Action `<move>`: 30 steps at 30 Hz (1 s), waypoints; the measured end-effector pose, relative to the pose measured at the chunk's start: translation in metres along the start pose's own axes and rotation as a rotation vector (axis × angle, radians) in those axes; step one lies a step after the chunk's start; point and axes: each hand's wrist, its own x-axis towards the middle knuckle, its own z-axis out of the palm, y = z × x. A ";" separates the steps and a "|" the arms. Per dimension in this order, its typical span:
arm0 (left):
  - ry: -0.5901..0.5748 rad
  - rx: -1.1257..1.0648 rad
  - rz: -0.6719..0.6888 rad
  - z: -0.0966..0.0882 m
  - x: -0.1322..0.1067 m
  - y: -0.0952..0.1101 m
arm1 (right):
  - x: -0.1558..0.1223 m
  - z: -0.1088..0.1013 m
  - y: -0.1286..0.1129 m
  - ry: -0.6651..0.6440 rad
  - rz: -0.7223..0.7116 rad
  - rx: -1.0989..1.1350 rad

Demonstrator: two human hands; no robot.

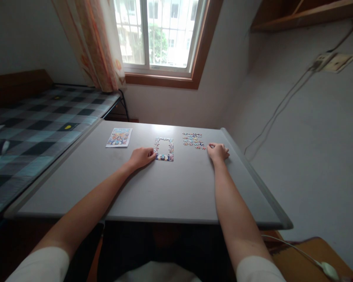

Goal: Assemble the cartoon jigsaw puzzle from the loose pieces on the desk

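A jigsaw puzzle border (164, 158) lies flat on the table, joined into a rectangle with a bare middle. My left hand (142, 157) rests at its left edge, fingers curled and fingertips touching or almost touching it. Loose puzzle pieces (192, 140) are spread in rough rows to the right of the border. Beside their right end is my right hand (218, 152), its thumb and forefinger pinched close to the nearest pieces. Whatever may be between those fingertips is too small to make out. A colourful picture sheet (119, 138) lies at the left, showing a crowded cartoon-like scene.
The grey table (164, 192) has a raised rim on its sides. A bed (47, 113) with a checked cover stands to the left. Beyond the table are a window (164, 35) and a curtain (97, 47). Cables (279, 105) hang along the right wall from a socket (335, 62).
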 end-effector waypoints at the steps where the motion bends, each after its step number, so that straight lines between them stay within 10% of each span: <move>1: -0.004 -0.003 0.002 0.000 0.000 0.000 | 0.000 -0.001 0.000 -0.006 -0.005 -0.008; 14: -0.011 -0.011 0.013 -0.001 -0.001 0.001 | 0.007 -0.006 -0.007 -0.035 0.010 0.397; 25: 0.017 -0.040 0.047 0.003 0.000 -0.002 | -0.043 0.004 -0.105 -0.551 -0.392 1.004; 30: 0.010 -0.028 0.046 0.001 -0.001 0.000 | -0.077 0.023 -0.124 -0.497 -0.528 0.892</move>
